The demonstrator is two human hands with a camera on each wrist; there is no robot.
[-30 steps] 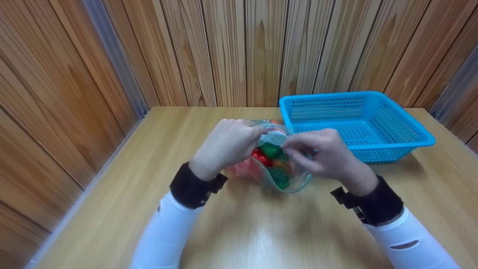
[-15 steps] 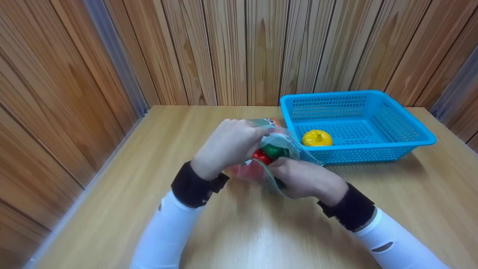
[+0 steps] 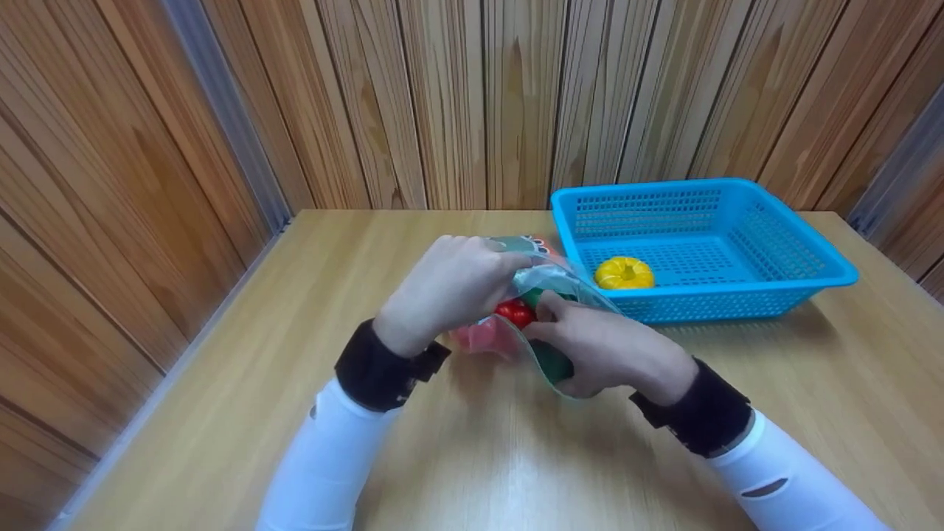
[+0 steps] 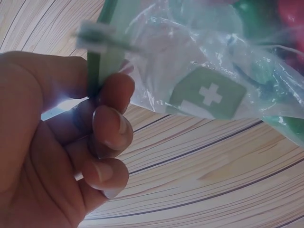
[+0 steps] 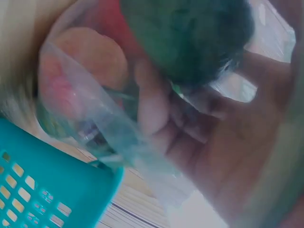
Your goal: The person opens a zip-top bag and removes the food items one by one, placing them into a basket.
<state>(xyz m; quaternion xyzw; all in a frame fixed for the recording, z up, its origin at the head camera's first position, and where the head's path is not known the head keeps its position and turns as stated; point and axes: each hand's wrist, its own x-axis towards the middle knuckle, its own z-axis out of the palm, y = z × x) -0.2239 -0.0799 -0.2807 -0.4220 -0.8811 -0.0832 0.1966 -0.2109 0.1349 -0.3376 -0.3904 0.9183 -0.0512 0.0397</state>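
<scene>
In the head view, my left hand (image 3: 461, 284) holds up one edge of a clear zip bag (image 3: 546, 276). Thumb and forefinger pinch the bag's green-edged rim in the left wrist view. My right hand (image 3: 608, 343) reaches into the bag's mouth, its fingers curled around a dark green rounded piece (image 5: 190, 38), perhaps a toy vegetable; its kind is unclear. Beside it in the bag lie a shiny red piece (image 3: 515, 313) and a green piece (image 3: 532, 296). The right wrist view shows an orange-brown round piece (image 5: 92, 57) behind the film.
A blue perforated basket (image 3: 708, 295) stands right of the bag, close to it. Inside, at its near left corner, lies a small yellow pumpkin (image 3: 625, 273). The wooden table (image 3: 472, 457) meets plank walls (image 3: 442, 103) at the back.
The yellow pumpkin has appeared in the basket. My right hand has gone from the bag's right side down into its mouth, where its fingers now curl around the dark green piece. My left hand stays put.
</scene>
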